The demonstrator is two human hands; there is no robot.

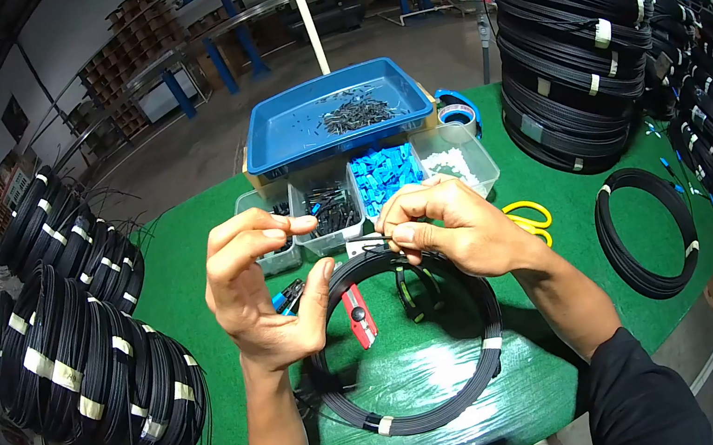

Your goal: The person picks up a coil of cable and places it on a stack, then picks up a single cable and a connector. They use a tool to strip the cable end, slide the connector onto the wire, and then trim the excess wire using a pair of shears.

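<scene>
My right hand pinches a thin black cable between thumb and fingers above the bins' near edge. To its left, my left hand is raised with thumb and fingers apart, and nothing shows between them. Below both hands a coil of black cable, bound with pale tape, lies on the green table. Inside the ring are a red cutter and dark-handled pliers, partly overlapped by the coil. A blue-and-black tool sits behind my left hand, partly hidden.
Clear bins hold black parts, blue connectors and white pieces. Behind stands a blue tray of small black pieces. Yellow handles lie at right. Tall cable stacks flank the table; another coil lies right.
</scene>
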